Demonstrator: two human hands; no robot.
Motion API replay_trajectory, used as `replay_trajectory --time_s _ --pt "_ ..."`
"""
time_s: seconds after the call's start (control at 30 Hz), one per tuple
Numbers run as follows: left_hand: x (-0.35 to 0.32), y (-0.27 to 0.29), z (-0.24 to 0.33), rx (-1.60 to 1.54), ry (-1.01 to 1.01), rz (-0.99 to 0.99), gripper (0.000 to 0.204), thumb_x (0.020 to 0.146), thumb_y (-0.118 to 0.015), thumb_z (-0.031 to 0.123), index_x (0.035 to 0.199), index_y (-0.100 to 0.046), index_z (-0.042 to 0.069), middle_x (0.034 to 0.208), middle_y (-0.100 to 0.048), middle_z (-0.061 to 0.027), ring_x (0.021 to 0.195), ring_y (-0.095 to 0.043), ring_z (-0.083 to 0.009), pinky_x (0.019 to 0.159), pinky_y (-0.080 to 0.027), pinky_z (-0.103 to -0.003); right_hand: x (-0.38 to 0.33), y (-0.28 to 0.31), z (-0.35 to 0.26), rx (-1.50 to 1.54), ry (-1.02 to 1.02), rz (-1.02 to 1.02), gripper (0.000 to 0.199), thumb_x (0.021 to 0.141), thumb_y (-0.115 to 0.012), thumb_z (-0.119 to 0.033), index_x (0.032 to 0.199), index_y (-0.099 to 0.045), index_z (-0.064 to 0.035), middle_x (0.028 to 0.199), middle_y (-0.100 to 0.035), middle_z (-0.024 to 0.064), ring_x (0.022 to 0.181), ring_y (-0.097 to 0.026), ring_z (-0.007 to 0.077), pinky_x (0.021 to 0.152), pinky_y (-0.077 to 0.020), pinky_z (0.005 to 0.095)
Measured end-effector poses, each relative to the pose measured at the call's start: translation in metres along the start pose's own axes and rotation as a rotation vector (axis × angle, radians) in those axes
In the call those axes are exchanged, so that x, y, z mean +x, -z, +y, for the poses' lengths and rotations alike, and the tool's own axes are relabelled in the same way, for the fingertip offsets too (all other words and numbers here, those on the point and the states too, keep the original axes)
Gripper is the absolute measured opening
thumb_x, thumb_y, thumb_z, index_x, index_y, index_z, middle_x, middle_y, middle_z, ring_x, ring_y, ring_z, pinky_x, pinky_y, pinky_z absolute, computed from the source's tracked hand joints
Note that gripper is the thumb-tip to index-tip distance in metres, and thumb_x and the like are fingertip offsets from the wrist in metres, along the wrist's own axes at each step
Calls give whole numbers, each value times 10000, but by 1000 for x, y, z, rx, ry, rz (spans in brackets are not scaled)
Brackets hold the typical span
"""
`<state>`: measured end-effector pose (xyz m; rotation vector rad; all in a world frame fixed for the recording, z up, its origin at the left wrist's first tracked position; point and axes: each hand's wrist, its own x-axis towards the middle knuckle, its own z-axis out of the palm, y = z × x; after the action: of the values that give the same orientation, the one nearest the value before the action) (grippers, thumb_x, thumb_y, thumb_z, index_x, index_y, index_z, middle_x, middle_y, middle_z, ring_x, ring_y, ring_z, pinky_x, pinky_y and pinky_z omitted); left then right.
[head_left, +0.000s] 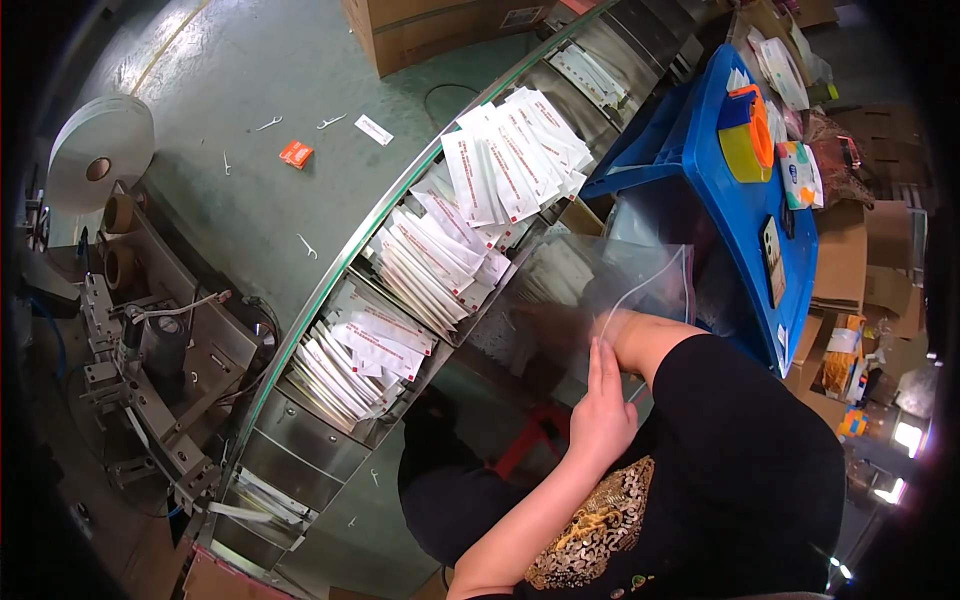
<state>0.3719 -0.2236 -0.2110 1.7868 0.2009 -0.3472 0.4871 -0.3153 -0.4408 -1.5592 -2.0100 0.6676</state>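
Observation:
A clear zip bag [650, 285] hangs in front of me beside the metal conveyor, with white packets showing hazily through or behind its plastic. My left hand [603, 415] pinches the bag's edge, its fingers straight and pressed together. Reaching into the bag is my right hand [560, 328], blurred behind the film, so its fingers cannot be made out. Beyond the bag, flat white packets with red print [500, 160] lie fanned in a heap on the conveyor. Closer rows of similar packets [430, 255] stand in compartments, and another batch of packets [350, 365] leans nearby.
The curved conveyor [310, 440] runs from lower left to upper right. At my right, a blue plastic stool [715, 190] bears a tape roll, a tissue pack [800, 175] and a phone [772, 262]. Machinery [140, 370] stands left; dental floss picks [308, 246] litter the floor.

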Motion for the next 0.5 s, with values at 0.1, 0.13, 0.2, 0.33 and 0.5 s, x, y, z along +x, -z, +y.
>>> replay_trajectory --time_s 0.1,0.13,0.2,0.33,0.5 --pt "0 0 -1 1 -14 59 814 659 -554 38 1354 -137 -35 1399 -186 -250 769 -596 -379 579 -509 -380 -1 15 8 4 -76 -101 290 826 -492 -236 1031 -581 -52 1067 -571 107 1064 -503 251 902 -402 416" --pt "1 -1 -4 8 -4 69 816 660 -552 40 1357 -133 -30 1398 -191 -248 774 -596 -380 582 -509 -380 1 17 9 3 -99 -134 286 823 -494 -229 1027 -584 -51 1066 -573 109 1061 -506 252 899 -405 414" --pt "2 -1 -5 16 3 82 818 662 -550 43 1359 -129 -25 1398 -196 -245 779 -596 -380 585 -510 -380 -1 26 13 2 -144 -200 278 817 -498 -216 1020 -589 -49 1063 -576 113 1054 -512 255 892 -410 409" --pt "-1 0 -3 10 -56 78 824 662 -545 42 1365 -119 -22 1398 -202 -241 785 -594 -383 595 -510 -387 -3 32 12 13 -237 -327 264 805 -506 -189 1005 -599 -44 1059 -582 120 1040 -524 259 879 -421 400" --pt "5 2 -10 24 -17 106 809 667 -519 38 1368 -119 -20 1392 -212 -247 799 -591 -387 604 -508 -393 3 50 22 33 -349 -495 247 791 -516 -155 987 -612 -39 1053 -589 130 1022 -539 265 863 -434 388"
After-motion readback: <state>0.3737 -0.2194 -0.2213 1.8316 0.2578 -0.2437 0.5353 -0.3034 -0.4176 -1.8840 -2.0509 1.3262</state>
